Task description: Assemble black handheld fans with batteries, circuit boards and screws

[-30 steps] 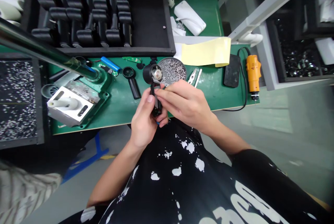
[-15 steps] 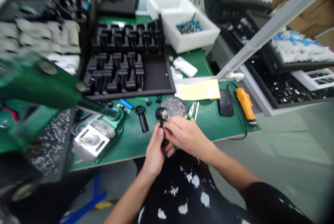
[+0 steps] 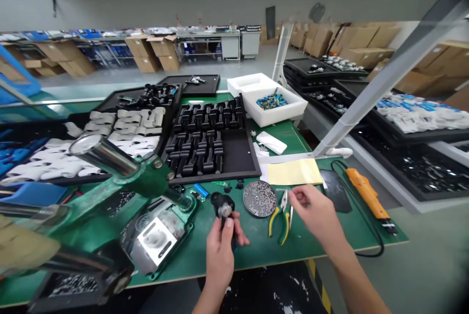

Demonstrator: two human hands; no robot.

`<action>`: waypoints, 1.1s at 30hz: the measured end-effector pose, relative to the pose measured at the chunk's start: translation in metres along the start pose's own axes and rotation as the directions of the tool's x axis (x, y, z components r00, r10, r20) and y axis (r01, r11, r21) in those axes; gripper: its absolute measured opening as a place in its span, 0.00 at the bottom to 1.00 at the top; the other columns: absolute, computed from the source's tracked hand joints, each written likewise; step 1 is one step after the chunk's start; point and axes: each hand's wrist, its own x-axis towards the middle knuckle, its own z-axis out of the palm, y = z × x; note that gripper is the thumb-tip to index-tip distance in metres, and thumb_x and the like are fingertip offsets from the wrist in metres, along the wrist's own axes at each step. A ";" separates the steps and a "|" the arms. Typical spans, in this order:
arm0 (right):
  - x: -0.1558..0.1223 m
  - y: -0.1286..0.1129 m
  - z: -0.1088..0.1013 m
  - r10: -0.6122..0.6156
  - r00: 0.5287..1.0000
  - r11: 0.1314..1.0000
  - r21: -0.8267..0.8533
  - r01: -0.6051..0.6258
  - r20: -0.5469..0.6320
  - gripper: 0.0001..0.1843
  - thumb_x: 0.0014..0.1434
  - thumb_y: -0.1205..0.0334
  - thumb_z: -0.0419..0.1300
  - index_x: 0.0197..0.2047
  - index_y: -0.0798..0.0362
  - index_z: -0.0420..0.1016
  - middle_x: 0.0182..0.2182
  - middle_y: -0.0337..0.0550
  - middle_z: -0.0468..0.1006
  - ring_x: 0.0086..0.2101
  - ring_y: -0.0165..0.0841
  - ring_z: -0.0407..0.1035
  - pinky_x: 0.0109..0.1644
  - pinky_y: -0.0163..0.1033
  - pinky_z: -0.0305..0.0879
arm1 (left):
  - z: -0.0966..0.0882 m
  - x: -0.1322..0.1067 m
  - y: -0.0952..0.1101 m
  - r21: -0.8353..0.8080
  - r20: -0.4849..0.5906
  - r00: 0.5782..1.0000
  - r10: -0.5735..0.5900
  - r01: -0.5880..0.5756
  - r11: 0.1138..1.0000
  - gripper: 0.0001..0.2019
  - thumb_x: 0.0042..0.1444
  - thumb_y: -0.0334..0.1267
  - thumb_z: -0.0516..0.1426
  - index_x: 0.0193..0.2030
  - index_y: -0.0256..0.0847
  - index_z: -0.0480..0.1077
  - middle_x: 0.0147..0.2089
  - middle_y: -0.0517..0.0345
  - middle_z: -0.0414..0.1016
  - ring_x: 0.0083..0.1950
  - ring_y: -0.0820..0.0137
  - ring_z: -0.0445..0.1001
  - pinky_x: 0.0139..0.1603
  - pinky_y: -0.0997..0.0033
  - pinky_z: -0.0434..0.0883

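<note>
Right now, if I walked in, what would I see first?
A big black tray full of rows of black parts sits on the green workbench. Below it, the left hand grips a small round black part, and the right hand is open beside yellow-handled pliers. An orange electric screwdriver lies at the right.
</note>
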 end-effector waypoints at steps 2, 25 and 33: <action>0.002 0.019 -0.003 0.092 0.994 0.986 -0.142 -0.083 0.057 0.16 0.72 0.49 0.59 0.36 0.50 0.73 0.30 0.41 0.76 0.28 0.35 0.72 0.33 0.42 0.69 | 0.001 -0.006 0.006 0.124 -0.017 0.990 0.137 -0.134 0.983 0.18 0.64 0.57 0.65 0.44 0.42 0.81 0.37 0.53 0.74 0.39 0.64 0.75 0.44 0.63 0.77; -0.057 -0.083 0.050 -0.096 0.803 0.804 0.521 -0.287 0.589 0.20 0.76 0.42 0.55 0.53 0.49 0.79 0.44 0.42 0.82 0.46 0.36 0.76 0.53 0.39 0.71 | -0.028 -0.025 0.007 0.204 -0.077 0.916 0.393 -0.372 0.906 0.24 0.68 0.42 0.64 0.67 0.47 0.64 0.46 0.54 0.79 0.46 0.66 0.81 0.54 0.65 0.79; -0.026 -0.080 0.019 -0.369 0.714 0.918 0.353 0.180 0.595 0.16 0.78 0.49 0.53 0.59 0.45 0.76 0.46 0.42 0.80 0.46 0.36 0.77 0.50 0.42 0.69 | -0.057 -0.030 0.031 0.719 0.359 0.933 -0.021 -0.262 0.644 0.11 0.63 0.34 0.62 0.52 0.45 0.77 0.45 0.57 0.81 0.48 0.63 0.80 0.53 0.65 0.74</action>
